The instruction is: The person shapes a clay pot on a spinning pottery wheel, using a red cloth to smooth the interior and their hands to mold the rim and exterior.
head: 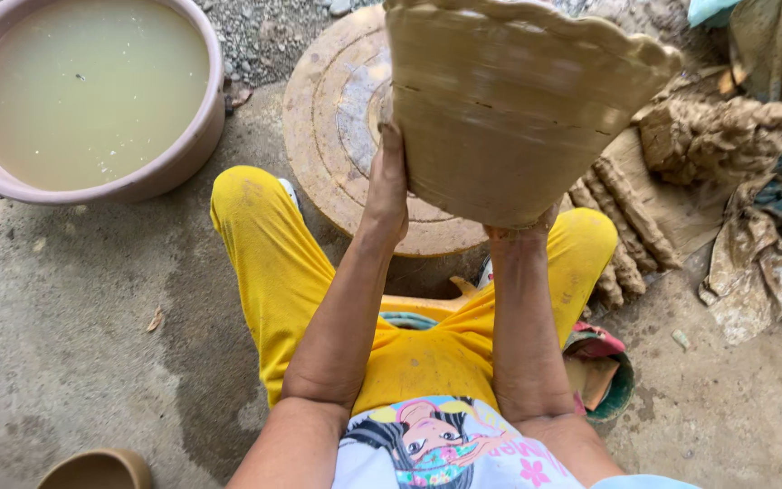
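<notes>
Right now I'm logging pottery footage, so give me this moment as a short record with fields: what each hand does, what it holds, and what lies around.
held thing: tan clay pot with scalloped rim, lifted and tilted
left hand: pressed flat on the pot's left side
right hand: under the pot's base, mostly hidden
below pot: round clay-smeared turntable
upper left: pink basin of cloudy water
right: clay rolls on a board, clay lump
ground: concrete floor

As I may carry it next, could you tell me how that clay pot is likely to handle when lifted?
The clay pot looks damp and unfired, so probably soft and easily dented. Both the left hand and the right hand support it, suggesting it is fairly heavy. Its scalloped rim seems thin, likely fragile.
</notes>
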